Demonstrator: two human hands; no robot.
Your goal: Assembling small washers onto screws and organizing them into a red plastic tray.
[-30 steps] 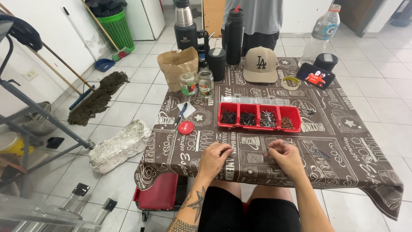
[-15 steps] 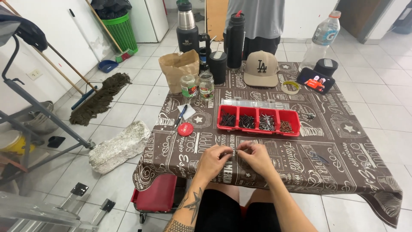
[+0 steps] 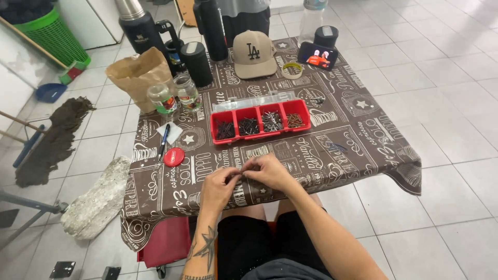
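At the table's near edge, the left hand (image 3: 219,186) and right hand (image 3: 270,171) are brought together, fingertips pinched on a small dark screw (image 3: 241,174). Beyond, a red compartment tray (image 3: 259,123) is set; farther, a brown paper bag (image 3: 137,75).

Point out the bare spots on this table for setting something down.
Bare cloth lies right of the red tray, toward the table's right edge, and between the red lid and left hand. The far edge is crowded around the cap, bottles and paper bag.

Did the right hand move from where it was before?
Yes. The right hand slid left along the table edge, from below the red tray's right end to meet the left hand.
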